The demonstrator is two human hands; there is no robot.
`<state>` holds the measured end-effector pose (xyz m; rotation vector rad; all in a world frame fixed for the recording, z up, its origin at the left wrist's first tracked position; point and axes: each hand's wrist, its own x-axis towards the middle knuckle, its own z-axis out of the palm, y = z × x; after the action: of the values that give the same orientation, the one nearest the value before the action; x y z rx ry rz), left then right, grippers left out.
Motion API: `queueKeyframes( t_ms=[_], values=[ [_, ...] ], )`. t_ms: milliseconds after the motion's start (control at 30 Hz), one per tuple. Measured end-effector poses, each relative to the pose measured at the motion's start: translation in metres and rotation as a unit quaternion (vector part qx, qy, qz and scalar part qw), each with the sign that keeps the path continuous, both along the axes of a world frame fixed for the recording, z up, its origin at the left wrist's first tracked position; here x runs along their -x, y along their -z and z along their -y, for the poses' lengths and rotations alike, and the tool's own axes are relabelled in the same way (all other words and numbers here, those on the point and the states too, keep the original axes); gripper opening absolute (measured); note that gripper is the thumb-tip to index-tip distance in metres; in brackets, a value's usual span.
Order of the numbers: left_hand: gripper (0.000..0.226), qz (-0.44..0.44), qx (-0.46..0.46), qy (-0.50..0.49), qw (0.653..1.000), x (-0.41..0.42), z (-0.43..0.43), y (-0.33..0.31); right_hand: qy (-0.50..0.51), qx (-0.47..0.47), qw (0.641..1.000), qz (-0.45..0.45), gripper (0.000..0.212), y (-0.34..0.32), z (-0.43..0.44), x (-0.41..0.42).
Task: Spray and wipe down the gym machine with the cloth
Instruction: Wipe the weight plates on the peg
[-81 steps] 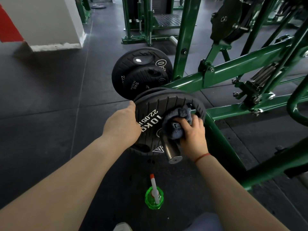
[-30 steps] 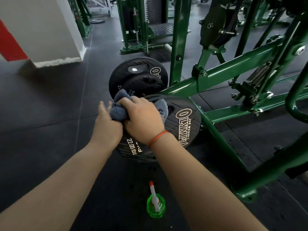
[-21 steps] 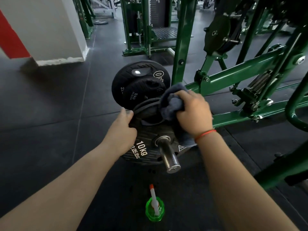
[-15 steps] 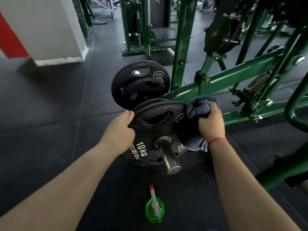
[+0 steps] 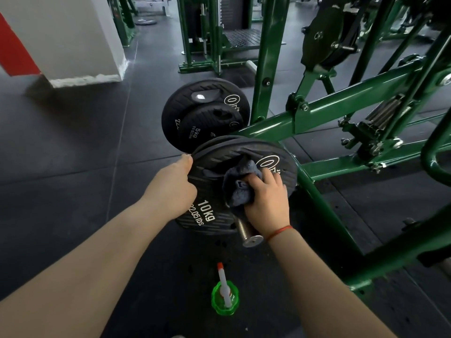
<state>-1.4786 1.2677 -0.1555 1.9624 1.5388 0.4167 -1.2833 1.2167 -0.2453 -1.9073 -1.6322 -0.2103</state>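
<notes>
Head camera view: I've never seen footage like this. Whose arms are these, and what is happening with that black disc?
There is no robot here. The camera sits on a person's head and looks down, so both arms are that person's own. The left hand holds the rim of a black 10 kg weight plate on a steel peg of the green gym machine. The right hand grips a dark cloth and presses it on the plate's face. On the floor below stands a green spray bottle. Behind hang other plates.
</notes>
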Motion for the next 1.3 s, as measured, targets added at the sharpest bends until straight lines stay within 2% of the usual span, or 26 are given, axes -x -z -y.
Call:
queueKeyframes(
  t_ms=[100,200,267,333,400,567,667,767,833,900,967,1033,1100,1200,1300],
  values=[
    [0.079,-0.003,0.004,-0.008,1.000,0.000,0.001,0.000,-0.089,-0.017,0.992,0.092,0.035,-0.027,0.000,0.006],
    [0.080,-0.009,0.001,-0.013,1.000,-0.004,0.004,-0.001,-0.234,0.004,0.942,0.241,0.037,-0.033,-0.006,0.026],
    [0.081,-0.023,0.004,-0.014,1.000,-0.006,0.004,-0.002,-0.254,0.038,0.913,0.318,0.039,-0.029,-0.011,0.038],
    [0.081,-0.029,0.015,-0.009,0.999,-0.004,0.002,-0.004,-0.249,0.055,0.902,0.347,0.040,-0.025,-0.015,0.036],
    [0.080,-0.022,0.029,0.000,0.999,-0.001,-0.001,-0.005,-0.242,0.065,0.912,0.324,0.032,-0.022,-0.016,0.022],
    [0.080,-0.017,0.024,-0.007,1.000,-0.001,0.001,-0.005,-0.158,0.124,0.962,0.182,0.043,-0.014,-0.007,-0.030],
    [0.081,-0.016,0.021,-0.008,1.000,-0.003,0.005,-0.005,-0.094,0.186,0.968,0.140,0.036,0.000,0.007,-0.067],
    [0.084,-0.024,0.027,-0.009,0.999,-0.006,0.008,-0.004,-0.007,0.242,0.966,0.094,0.041,0.019,0.026,-0.104],
    [0.085,-0.038,0.021,-0.013,0.999,-0.008,0.009,-0.005,0.015,0.162,0.986,0.018,0.041,0.023,0.034,-0.115],
    [0.085,-0.059,0.011,-0.017,0.998,-0.012,0.011,-0.005,0.014,0.017,0.999,-0.041,0.043,0.023,0.035,-0.107],
    [0.085,-0.079,-0.001,-0.017,0.997,-0.014,0.013,-0.006,0.006,-0.081,0.995,-0.057,0.044,0.015,0.028,-0.089],
    [0.085,-0.094,-0.009,-0.018,0.995,-0.015,0.013,-0.006,-0.001,-0.107,0.994,-0.035,0.044,0.010,0.018,-0.075],
    [0.084,-0.099,-0.011,-0.021,0.995,-0.015,0.013,-0.007,0.031,-0.089,0.996,-0.005,0.042,0.017,0.006,-0.072],
    [0.085,-0.100,-0.002,-0.017,0.995,-0.014,0.012,-0.009,0.130,-0.001,0.991,0.018,0.043,0.040,0.003,-0.076],
    [0.086,-0.094,0.009,-0.011,0.995,-0.012,0.012,-0.008,0.193,0.119,0.972,-0.067,0.043,0.054,0.011,-0.081]
  ],
)
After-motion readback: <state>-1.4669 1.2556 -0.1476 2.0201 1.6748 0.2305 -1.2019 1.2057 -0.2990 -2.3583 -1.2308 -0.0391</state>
